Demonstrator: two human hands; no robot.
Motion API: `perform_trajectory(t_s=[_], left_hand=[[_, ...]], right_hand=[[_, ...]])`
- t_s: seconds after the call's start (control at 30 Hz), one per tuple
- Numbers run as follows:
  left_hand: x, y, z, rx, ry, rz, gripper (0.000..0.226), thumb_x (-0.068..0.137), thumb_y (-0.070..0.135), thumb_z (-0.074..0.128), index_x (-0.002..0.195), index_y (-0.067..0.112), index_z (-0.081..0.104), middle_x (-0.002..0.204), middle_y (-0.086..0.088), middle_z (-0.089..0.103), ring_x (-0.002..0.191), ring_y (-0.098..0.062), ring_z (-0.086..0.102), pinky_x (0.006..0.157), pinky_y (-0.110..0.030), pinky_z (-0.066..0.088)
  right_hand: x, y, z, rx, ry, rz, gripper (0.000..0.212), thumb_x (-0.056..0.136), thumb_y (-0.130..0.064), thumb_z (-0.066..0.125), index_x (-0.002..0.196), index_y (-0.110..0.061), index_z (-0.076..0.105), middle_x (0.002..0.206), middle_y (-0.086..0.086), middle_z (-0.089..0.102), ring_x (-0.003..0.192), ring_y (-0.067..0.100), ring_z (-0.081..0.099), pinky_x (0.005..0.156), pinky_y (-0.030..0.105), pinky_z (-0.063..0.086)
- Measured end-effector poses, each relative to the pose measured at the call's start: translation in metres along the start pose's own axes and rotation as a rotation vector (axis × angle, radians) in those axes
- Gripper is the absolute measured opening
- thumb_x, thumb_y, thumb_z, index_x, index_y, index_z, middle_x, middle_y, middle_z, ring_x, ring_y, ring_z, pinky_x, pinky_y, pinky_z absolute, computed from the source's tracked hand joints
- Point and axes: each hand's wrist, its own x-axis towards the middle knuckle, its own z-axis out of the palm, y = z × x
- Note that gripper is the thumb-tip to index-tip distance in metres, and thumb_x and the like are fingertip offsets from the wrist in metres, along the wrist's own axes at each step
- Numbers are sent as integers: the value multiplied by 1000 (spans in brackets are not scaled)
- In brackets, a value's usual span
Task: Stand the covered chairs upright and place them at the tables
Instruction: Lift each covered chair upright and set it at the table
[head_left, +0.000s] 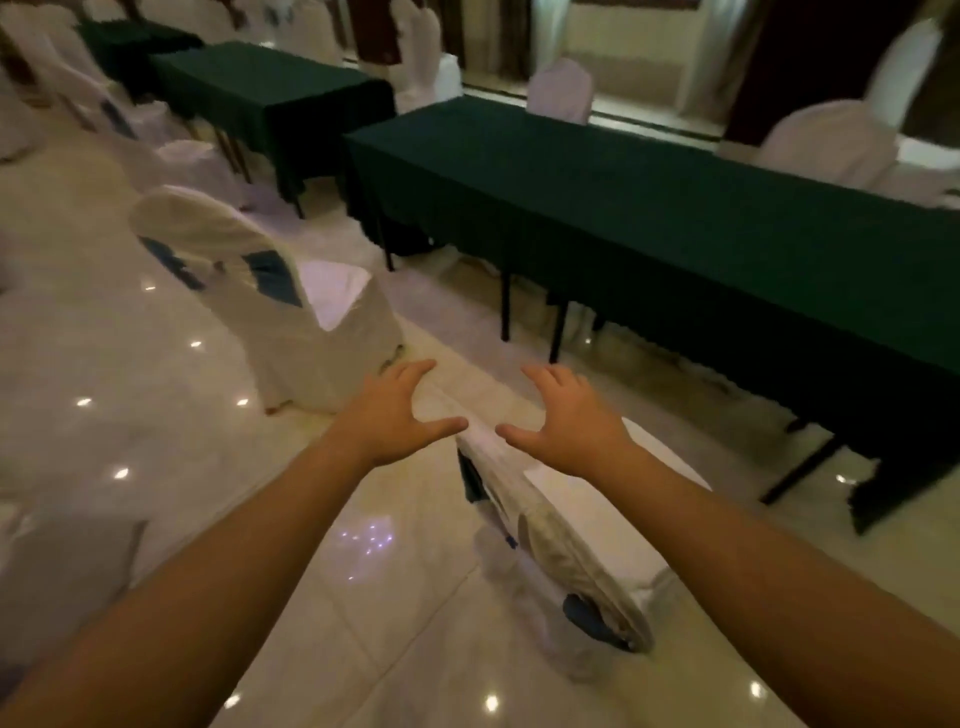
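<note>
While you reach forward, your left hand and right hand hover with fingers spread, holding nothing, over a white-covered chair lying tipped on the glossy tiled floor beside a long green-draped table. 1 upright covered chair stands to your left, angled toward the table. A second green table runs farther back, with more covered chairs behind both. Blur hides whether your fingertips touch the fallen chair's cover.
</note>
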Motion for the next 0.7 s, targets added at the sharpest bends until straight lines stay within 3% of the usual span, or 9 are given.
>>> perform_trajectory(t_s=[0.13,0.23,0.47,0.6,0.7], left_hand=[[55,19,34,-12,-104,244,104,58,97,48,146,43,29,152,4,38,132,-22,41,100,-45,40],[78,24,52,-24,-264,409,108,53,101,48,144,45,32,151,6,39,131,-21,43,98,-45,41],[92,-1,77,86,-527,638,116,39,101,57,140,50,32,149,8,41,129,-23,43,100,-51,40],[106,-9,92,195,-627,760,115,42,93,68,141,47,32,142,5,47,124,-23,47,100,-49,44],[106,-8,107,323,-597,814,96,46,86,69,129,43,48,122,5,61,104,-20,58,91,-43,49]], right_hand=[[-25,15,-4,3,47,270,94,75,-82,53,152,-33,29,156,0,34,137,28,37,105,53,43],[-51,1,5,-62,119,501,92,79,-81,53,152,-30,31,156,2,35,138,27,37,107,48,40],[-100,-42,38,-48,99,876,103,68,-94,43,151,-33,33,154,1,39,133,28,42,105,50,42],[-122,-48,55,10,-2,1007,113,57,-90,63,150,-31,34,144,7,46,126,31,47,101,49,45],[-136,-41,72,-7,-63,1071,96,58,-71,80,137,-26,49,129,6,56,113,29,55,90,42,50]])
